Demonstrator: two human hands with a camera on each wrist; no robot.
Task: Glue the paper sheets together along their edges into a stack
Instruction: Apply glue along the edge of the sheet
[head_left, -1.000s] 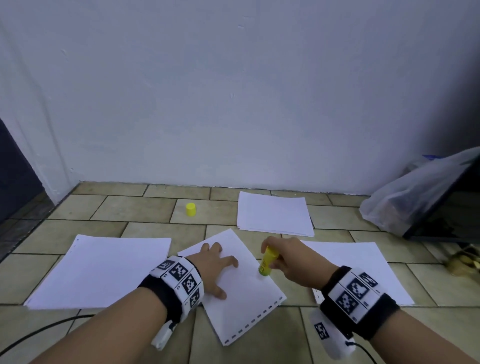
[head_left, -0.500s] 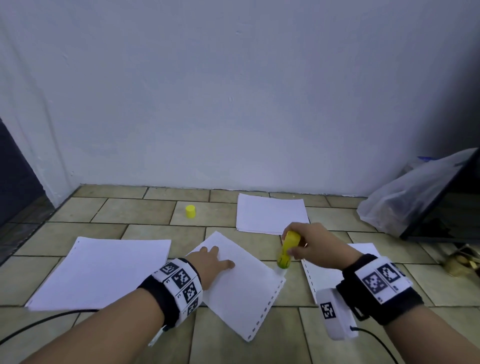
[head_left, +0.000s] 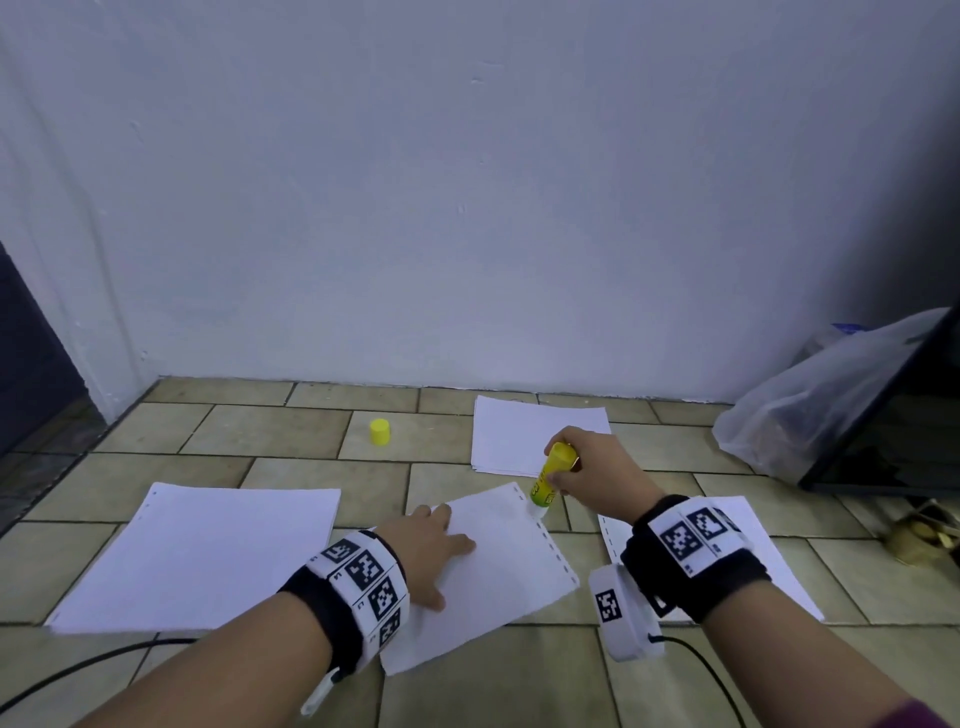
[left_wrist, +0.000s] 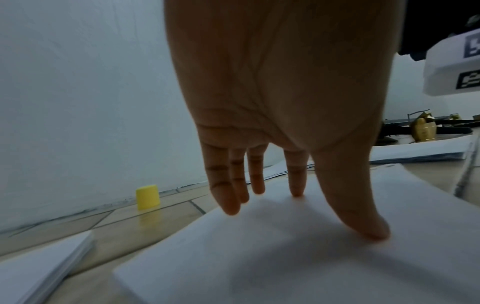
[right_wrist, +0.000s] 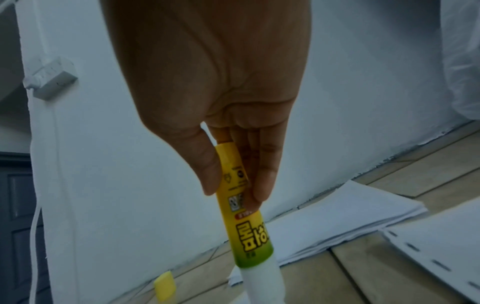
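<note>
Left hand (head_left: 434, 551) flat, fingers spread, pinning the matte sheet (head_left: 498, 566) on glossy floor tiles (head_left: 291, 431). Right hand (head_left: 589, 473) pinches the cylindrical yellow glue stick (head_left: 551, 475), white tip at the sheet's far right corner. Best kept pinned, with light, even strokes hugging the dashed edge; thin paper likely buckles.

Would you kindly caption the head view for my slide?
Left hand presses the sheet flat; right hand holds the glue stick at its corner.
</note>
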